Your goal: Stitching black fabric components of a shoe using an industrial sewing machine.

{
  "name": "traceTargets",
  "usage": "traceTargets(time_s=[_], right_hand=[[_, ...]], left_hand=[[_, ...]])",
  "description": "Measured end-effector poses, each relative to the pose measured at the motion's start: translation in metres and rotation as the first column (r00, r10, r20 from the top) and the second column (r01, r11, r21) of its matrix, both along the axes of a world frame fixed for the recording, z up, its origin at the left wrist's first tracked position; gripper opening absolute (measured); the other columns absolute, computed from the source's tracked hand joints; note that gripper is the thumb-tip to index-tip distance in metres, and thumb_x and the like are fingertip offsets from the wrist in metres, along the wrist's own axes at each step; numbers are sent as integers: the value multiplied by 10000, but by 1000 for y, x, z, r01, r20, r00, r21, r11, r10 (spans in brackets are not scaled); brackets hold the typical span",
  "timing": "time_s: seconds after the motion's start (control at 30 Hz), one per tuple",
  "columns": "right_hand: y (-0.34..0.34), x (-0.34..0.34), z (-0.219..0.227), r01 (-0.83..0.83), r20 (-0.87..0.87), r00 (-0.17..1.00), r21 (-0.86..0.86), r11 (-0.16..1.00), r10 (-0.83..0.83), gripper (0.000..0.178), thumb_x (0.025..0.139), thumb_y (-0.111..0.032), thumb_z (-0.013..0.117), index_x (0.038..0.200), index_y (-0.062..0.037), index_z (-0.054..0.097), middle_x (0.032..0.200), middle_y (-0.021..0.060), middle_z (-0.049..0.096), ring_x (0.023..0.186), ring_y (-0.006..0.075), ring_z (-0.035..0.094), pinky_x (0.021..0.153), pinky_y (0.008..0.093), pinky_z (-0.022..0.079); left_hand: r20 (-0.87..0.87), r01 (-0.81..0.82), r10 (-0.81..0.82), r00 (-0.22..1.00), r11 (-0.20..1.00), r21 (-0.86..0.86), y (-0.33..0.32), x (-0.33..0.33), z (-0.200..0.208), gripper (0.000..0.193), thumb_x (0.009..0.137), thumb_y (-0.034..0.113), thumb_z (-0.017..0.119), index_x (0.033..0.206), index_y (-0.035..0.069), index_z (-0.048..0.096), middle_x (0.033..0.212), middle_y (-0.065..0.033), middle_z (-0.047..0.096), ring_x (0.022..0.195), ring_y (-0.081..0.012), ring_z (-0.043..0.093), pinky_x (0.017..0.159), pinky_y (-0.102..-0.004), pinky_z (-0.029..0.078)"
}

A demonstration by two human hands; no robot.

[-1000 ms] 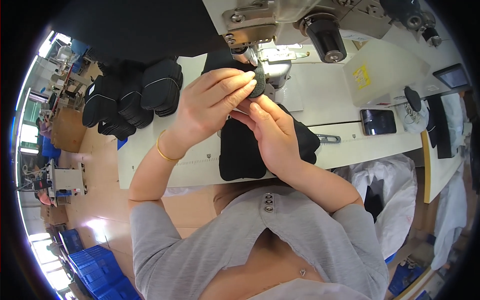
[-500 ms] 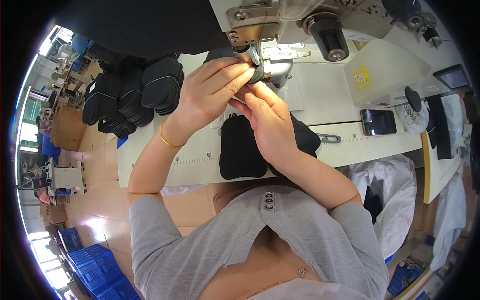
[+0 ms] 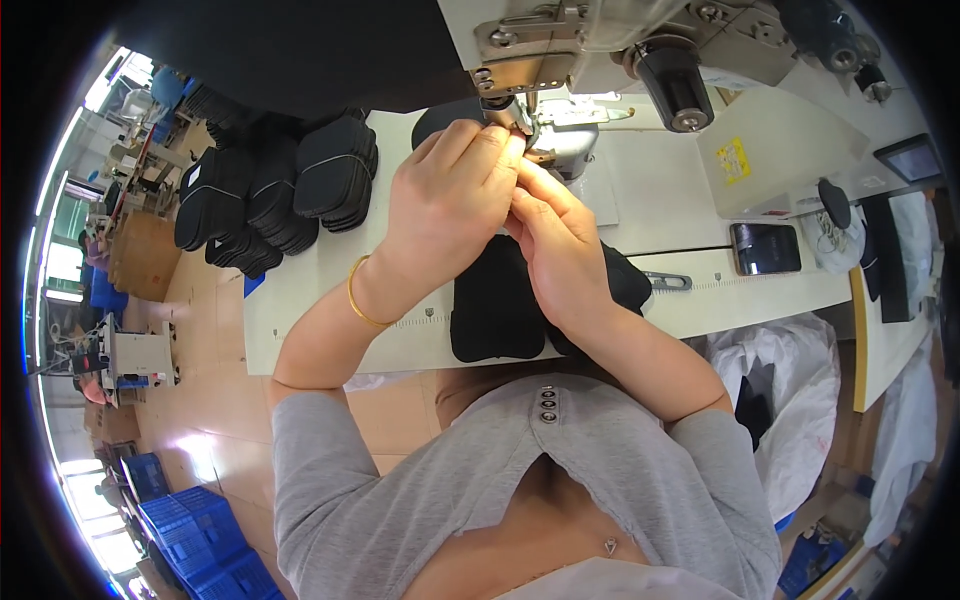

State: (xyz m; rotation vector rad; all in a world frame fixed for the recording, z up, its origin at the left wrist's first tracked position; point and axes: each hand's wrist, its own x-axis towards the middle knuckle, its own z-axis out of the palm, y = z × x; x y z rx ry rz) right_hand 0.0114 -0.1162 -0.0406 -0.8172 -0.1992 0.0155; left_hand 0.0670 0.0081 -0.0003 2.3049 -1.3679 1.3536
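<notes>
My left hand, with a gold bangle at the wrist, is closed with curled fingers at the sewing machine's presser foot. A black rounded fabric piece shows behind its knuckles, and its edge runs in under the fingers. Fingertips of my right hand are pressed together against the left ones, on the same piece's edge as far as can be seen. The exact pinch is hidden by the fingers. Below my hands, more black fabric pieces lie at the table's near edge.
Tied stacks of black pieces stand at the table's left. Right of my hands are a grey snipper-like tool and a phone. The machine's head hangs just above my fingers. A white bag sits beside the table.
My left hand's fingers, earlier stretched flat over the piece, are now curled in. My right fingers stay close beside them. The whole view has shifted slightly.
</notes>
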Motion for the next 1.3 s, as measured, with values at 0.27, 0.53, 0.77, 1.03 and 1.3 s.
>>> traceTargets(time_s=[0.27, 0.53, 0.77, 1.03, 1.3], right_hand=[[-3, -1, -8, 104, 82, 993, -278, 955, -84, 347, 1016, -75, 488, 1329, 70, 526, 1105, 39, 648, 979, 68, 574, 853, 217, 469], [-4, 6, -15, 167, 183, 978, -392, 905, -101, 227, 956, -76, 574, 1139, 57, 592, 858, 25, 622, 724, 54, 504, 623, 229, 438], [-13, 3, -15, 140, 116, 990, -640, 755, -86, 167, 920, -66, 589, 808, 31, 511, 604, 14, 458, 587, 49, 433, 613, 257, 507], [-25, -12, 9, 83, 59, 996, -442, 893, -64, 166, 981, -74, 519, 855, 16, 578, 713, -30, 525, 697, 23, 492, 717, 271, 557], [-39, -16, 15, 34, 27, 999, -413, 910, -25, 216, 1006, -97, 499, 1073, 41, 651, 856, 3, 621, 823, 56, 586, 788, 266, 566]], left_hand=[[-119, -93, 91, 989, 996, -12, -8, -8, 6, 201, 619, 50, 671, 805, -10, 621, 753, -60, 530, 734, -198, 553, 561, -306, 499], [-275, -129, 124, 953, 992, 0, -11, -14, 16, 141, 649, 6, 653, 775, 0, 591, 776, -90, 553, 739, -240, 575, 580, -332, 511], [-442, -167, 133, 887, 985, -39, -11, -18, 19, 117, 813, -11, 638, 926, -18, 671, 867, -115, 642, 768, -290, 615, 699, -368, 516], [-492, -106, 28, 870, 986, -131, -8, -33, 20, 141, 770, -25, 662, 910, -26, 643, 882, -123, 619, 805, -302, 606, 691, -377, 507], [-376, -37, -52, 925, 974, -225, -9, -43, -1, 406, 610, -68, 686, 1015, -48, 669, 985, -115, 636, 869, -286, 607, 728, -369, 534]])
